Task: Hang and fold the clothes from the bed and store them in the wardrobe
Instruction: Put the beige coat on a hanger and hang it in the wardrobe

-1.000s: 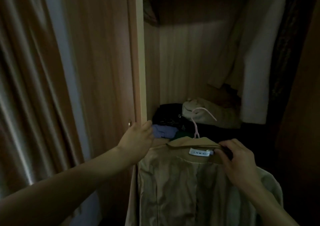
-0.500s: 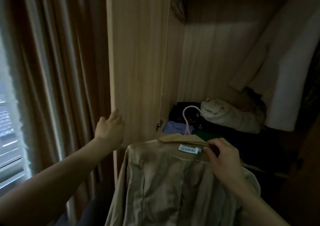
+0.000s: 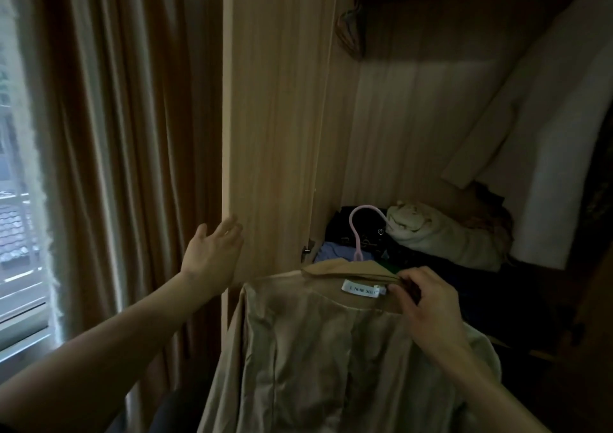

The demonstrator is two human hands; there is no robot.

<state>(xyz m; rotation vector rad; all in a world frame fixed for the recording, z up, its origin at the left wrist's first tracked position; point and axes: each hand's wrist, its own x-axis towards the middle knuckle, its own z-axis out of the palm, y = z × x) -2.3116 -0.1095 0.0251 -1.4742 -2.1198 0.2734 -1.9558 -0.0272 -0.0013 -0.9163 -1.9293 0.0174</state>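
Dim interior, open wardrobe (image 3: 414, 117) filling the centre and right of the frame. The left hand (image 3: 212, 253), left of centre, has its fingers straight and spread, fingertips at the edge of the opened wardrobe door (image 3: 275, 117); it holds nothing. The right hand (image 3: 428, 303), lower right of centre, pinches the collar of a tan jacket (image 3: 315, 359) beside its white neck label (image 3: 362, 290). The jacket hangs on a pink hanger (image 3: 360, 230), whose hook rises above the collar, free of any rail. The garment occupies the lower centre, in front of the wardrobe opening, not inside it. On the wardrobe floor behind: a pile of dark and blue folded clothes (image 3: 348, 243) and a cream bundle (image 3: 441, 233) to its right. A pale garment (image 3: 547, 134) hangs at upper right. Brown curtains (image 3: 126, 134) and a window (image 3: 16, 233) occupy the left of the frame.
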